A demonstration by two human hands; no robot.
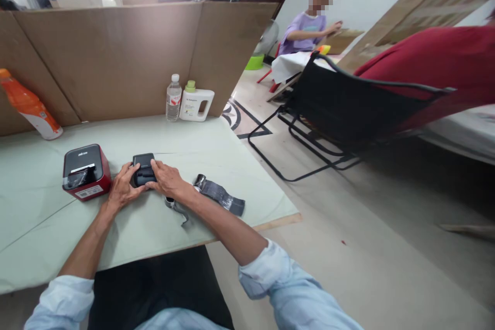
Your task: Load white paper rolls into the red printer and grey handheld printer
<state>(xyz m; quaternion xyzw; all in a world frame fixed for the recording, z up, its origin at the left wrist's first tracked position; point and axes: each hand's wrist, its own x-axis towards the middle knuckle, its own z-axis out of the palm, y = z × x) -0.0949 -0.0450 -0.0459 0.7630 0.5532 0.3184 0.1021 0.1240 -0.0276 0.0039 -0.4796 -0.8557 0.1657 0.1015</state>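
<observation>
The pale green worktop [216,154] carried a red-and-black box [85,172] at nine o'clock of a small black device [144,169]. The left hand [122,186] and right hand [167,180] both gripped that device; a grey strap [221,195] lay at four o'clock of it

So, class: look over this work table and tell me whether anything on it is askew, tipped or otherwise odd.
The orange bottle at the table's far left leans against the cardboard wall instead of standing upright like the water bottle and white jug. Nothing looks spilled.
</observation>
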